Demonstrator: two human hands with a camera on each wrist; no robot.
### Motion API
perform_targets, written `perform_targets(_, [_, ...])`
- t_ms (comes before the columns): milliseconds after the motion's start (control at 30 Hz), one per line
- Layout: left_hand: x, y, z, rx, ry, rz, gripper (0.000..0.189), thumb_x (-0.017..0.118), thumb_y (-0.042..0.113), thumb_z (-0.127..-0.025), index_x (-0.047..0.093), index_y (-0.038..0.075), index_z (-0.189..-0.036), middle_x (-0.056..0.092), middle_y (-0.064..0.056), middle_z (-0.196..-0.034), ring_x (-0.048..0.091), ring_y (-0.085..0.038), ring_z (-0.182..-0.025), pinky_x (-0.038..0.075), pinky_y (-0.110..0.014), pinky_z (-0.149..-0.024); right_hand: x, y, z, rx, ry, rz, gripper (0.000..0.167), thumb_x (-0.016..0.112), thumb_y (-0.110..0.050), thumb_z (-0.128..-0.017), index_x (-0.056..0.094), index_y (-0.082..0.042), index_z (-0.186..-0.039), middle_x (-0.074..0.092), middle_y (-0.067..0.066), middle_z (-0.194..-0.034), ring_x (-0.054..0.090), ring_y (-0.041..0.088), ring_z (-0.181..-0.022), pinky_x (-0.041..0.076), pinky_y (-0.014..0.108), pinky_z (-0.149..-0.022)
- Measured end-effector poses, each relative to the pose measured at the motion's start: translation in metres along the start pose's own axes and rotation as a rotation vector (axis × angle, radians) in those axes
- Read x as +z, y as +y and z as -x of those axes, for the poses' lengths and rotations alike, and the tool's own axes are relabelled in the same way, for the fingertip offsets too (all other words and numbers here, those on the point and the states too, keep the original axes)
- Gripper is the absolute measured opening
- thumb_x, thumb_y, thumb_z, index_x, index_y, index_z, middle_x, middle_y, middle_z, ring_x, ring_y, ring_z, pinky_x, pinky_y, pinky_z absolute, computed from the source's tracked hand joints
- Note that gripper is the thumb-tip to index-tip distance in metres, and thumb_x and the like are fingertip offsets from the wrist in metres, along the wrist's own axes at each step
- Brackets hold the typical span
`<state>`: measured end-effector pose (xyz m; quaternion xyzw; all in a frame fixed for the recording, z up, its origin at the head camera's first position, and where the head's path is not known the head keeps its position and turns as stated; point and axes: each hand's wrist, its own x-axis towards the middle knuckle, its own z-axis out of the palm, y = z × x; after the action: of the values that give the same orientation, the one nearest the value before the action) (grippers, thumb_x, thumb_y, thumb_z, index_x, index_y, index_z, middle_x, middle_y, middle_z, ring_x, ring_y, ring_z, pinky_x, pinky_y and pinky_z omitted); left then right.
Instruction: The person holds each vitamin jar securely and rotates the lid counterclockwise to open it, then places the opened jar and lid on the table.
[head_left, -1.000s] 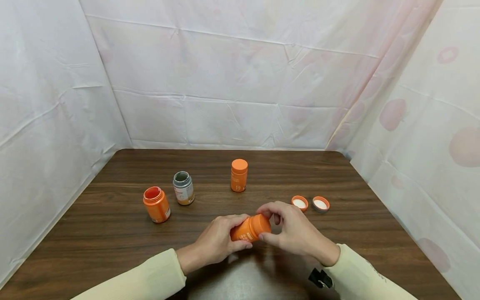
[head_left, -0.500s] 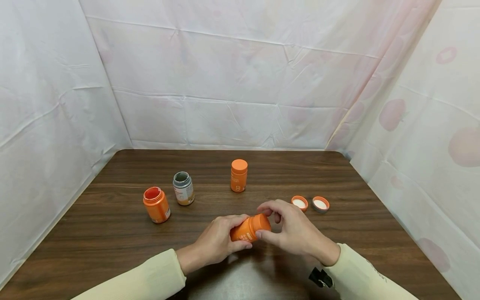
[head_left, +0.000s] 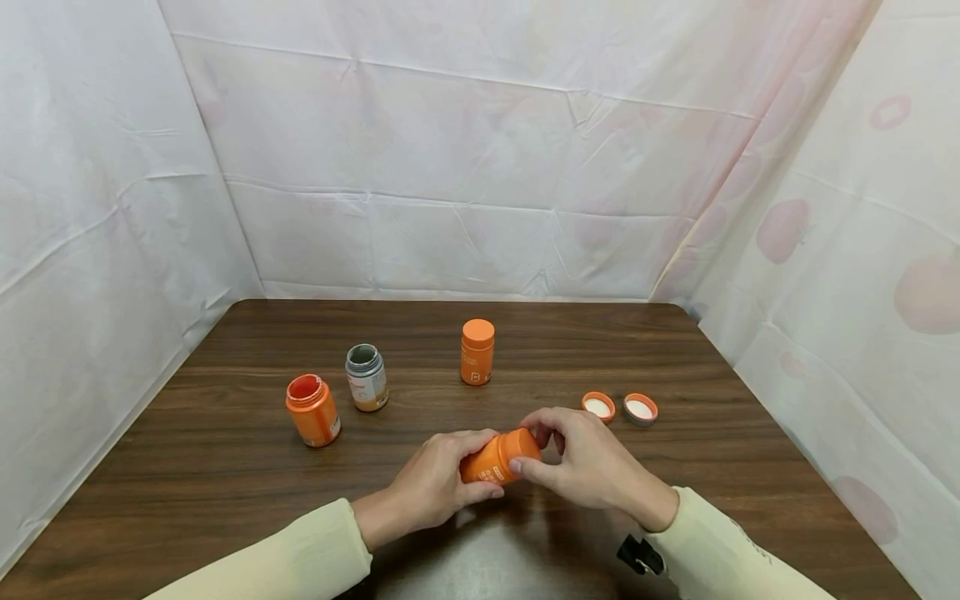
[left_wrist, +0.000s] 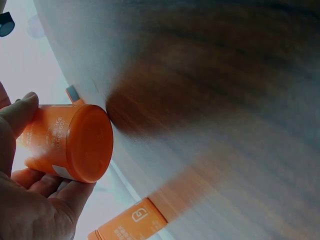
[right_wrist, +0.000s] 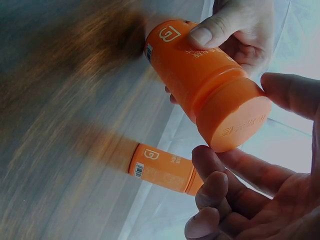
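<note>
An orange bottle (head_left: 487, 462) with white print lies tilted between both hands, its cap end toward the right. My left hand (head_left: 432, 477) grips the bottle's body, thumb on the near side. At the other end my right hand (head_left: 588, 458) pinches the orange cap (head_left: 522, 444) between thumb and fingers. In the right wrist view the cap (right_wrist: 235, 115) sits on the bottle's neck, with the thumb at one edge and fingertips at the other. The left wrist view shows the bottle's round base (left_wrist: 91, 144) close over the table.
A capped orange bottle (head_left: 477, 354) stands farther back. To the left are an uncapped orange bottle (head_left: 315, 417) and an uncapped grey bottle (head_left: 368, 383). Two upturned caps, an orange one (head_left: 598, 407) and a grey-rimmed one (head_left: 641, 409), lie right of the hands on the wooden table (head_left: 720, 467).
My right hand's fingers and thumb have shifted slightly round the cap, the thumb now lying farther over its side. My left hand and the bottle stay nearly in place.
</note>
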<state>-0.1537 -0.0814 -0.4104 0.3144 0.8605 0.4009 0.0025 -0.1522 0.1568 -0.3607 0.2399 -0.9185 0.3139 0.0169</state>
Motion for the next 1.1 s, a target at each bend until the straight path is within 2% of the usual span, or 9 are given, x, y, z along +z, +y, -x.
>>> perform_targets(367, [-0.0004, 0.0002, -0.0001, 0.008, 0.007, -0.003, 0.047, 0.086, 0.023, -0.085, 0.067, 0.024, -0.128, 0.068, 0.01, -0.108, 0.061, -0.004, -0.087, 0.052, -0.025, -0.078, -0.0012, 0.0008, -0.0012, -0.055, 0.007, -0.005, 0.031, 0.088, -0.033, -0.081, 0.071, -0.025, -0.105, 0.061, -0.009, -0.086, 0.051, 0.011, -0.064, 0.042, 0.024, -0.056])
perform_targets(800, [0.0001, 0.0003, 0.0008, 0.01, 0.012, -0.028, 0.047, 0.087, 0.024, -0.085, 0.067, 0.024, -0.128, 0.069, 0.01, -0.111, 0.061, -0.005, -0.088, 0.052, -0.027, -0.08, -0.004, 0.0028, 0.0023, -0.158, 0.022, 0.002, 0.048, 0.093, -0.015, -0.073, 0.07, -0.024, -0.114, 0.062, -0.012, -0.096, 0.053, 0.014, -0.079, 0.046, 0.027, -0.069])
perform_targets(967, [0.0004, 0.0002, 0.0009, 0.007, 0.013, -0.034, 0.047, 0.087, 0.024, -0.084, 0.068, 0.024, -0.127, 0.069, 0.01, -0.11, 0.061, -0.005, -0.088, 0.052, -0.028, -0.081, -0.006, 0.0032, 0.0046, -0.168, 0.03, -0.018, 0.052, 0.094, -0.009, -0.071, 0.069, -0.024, -0.114, 0.063, -0.014, -0.101, 0.054, 0.014, -0.082, 0.047, 0.03, -0.072])
perform_targets(1100, [0.0, 0.0001, 0.0013, 0.003, 0.011, -0.023, 0.047, 0.087, 0.024, -0.084, 0.068, 0.024, -0.127, 0.069, 0.01, -0.11, 0.061, -0.004, -0.087, 0.052, -0.027, -0.08, -0.0079, 0.0037, 0.0055, -0.156, 0.027, -0.023, 0.054, 0.095, -0.007, -0.069, 0.069, -0.025, -0.113, 0.062, -0.011, -0.096, 0.053, 0.015, -0.082, 0.045, 0.027, -0.071])
